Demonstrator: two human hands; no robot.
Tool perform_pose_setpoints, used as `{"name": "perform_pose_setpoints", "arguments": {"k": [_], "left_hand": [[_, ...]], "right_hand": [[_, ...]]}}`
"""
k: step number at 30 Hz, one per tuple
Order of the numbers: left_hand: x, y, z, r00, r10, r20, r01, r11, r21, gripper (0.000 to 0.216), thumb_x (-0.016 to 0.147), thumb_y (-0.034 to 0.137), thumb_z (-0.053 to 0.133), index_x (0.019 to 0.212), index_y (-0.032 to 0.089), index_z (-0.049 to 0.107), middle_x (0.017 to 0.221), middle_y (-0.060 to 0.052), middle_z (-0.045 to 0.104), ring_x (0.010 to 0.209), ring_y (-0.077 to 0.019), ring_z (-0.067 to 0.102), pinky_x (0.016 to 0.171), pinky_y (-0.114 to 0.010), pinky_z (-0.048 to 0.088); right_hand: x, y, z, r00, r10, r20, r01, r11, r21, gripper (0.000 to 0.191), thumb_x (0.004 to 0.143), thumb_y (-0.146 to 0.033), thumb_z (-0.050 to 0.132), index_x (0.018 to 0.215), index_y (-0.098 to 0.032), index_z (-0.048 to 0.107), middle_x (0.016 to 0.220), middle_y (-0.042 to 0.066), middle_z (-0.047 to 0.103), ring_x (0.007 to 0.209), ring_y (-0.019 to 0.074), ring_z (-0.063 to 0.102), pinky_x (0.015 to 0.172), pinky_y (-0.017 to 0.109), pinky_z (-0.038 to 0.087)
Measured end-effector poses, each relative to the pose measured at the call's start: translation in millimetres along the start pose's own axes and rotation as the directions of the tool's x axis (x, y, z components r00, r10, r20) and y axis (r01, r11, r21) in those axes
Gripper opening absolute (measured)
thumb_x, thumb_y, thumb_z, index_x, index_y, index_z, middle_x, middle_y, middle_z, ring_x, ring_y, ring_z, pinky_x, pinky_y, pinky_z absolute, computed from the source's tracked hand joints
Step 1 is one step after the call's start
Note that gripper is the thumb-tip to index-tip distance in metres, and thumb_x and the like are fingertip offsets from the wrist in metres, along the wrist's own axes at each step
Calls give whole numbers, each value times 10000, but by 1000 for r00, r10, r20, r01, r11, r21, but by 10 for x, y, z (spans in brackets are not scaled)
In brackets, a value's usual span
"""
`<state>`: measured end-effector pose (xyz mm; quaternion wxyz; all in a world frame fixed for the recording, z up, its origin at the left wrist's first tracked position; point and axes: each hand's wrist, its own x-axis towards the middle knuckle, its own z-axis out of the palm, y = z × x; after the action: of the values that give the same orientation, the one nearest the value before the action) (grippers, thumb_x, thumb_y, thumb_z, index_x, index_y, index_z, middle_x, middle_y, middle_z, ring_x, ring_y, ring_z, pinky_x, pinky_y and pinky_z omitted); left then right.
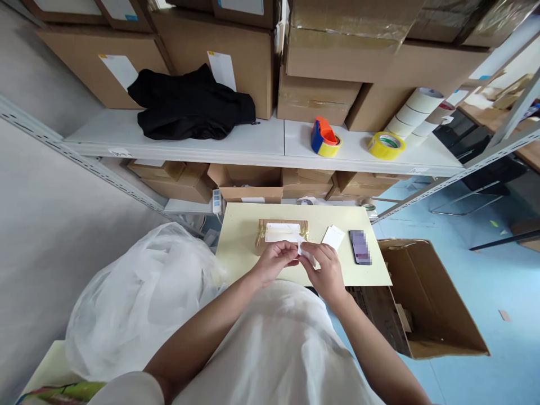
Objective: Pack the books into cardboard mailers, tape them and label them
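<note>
My left hand (276, 260) and my right hand (327, 270) meet over the near edge of a small pale yellow table (240, 242). Both pinch a small white piece of paper (304, 253) between their fingertips. Just beyond the hands lies a brown taped parcel (262, 232) with a white label (282, 232) on top. A white card (334, 236) rests to the right of the parcel, and a phone (360, 246) lies flat further right.
A big white plastic bag (139, 298) bulges at my left. An open cardboard box (426, 298) stands on the blue floor at right. The white shelf (261, 149) behind holds a black garment (192, 104), a tape dispenser (324, 138), a yellow tape roll (386, 145) and stacked cartons.
</note>
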<state>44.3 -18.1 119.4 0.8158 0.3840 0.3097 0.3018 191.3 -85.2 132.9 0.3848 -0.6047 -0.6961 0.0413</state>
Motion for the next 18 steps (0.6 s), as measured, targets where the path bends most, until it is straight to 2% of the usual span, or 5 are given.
{"name": "perform_pose_setpoints", "arguments": {"k": [4, 8, 12, 18], "left_hand": [[-54, 41, 9, 1000, -4, 19, 4, 1000, 10, 299, 676, 406, 751, 707, 157, 590, 744, 14, 562, 730, -96, 558, 789, -293, 489], [-99, 52, 1, 999, 49, 4, -49, 997, 62, 310, 670, 433, 745, 698, 161, 598, 724, 3, 572, 699, -102, 548, 755, -280, 483], [-147, 48, -30, 989, 147, -13, -141, 971, 195, 281, 702, 431, 713, 683, 167, 619, 714, -10, 572, 697, -119, 535, 728, -275, 464], [-218, 65, -62, 950, 313, 7, -294, 884, 363, 222, 756, 393, 658, 662, 193, 638, 732, -19, 578, 729, -144, 541, 705, -265, 430]], "right_hand": [[-25, -77, 3, 999, 24, -22, -23, 999, 43, 183, 859, -262, 565, 1034, -277, 618, 1008, 68, 673, 908, 231, 631, 809, 434, 496], [-10, -194, -8, 995, 95, 0, -94, 978, 184, 160, 851, -303, 581, 999, -278, 636, 937, 66, 666, 886, 223, 641, 755, 390, 540], [18, -288, -26, 991, 127, 45, -134, 951, 277, 114, 872, -278, 554, 933, -280, 650, 854, 27, 697, 787, 191, 663, 703, 341, 550], [7, -356, -8, 965, 251, 75, -260, 888, 379, 79, 830, -290, 610, 870, -265, 674, 849, 29, 716, 788, 197, 673, 721, 346, 549]]}}
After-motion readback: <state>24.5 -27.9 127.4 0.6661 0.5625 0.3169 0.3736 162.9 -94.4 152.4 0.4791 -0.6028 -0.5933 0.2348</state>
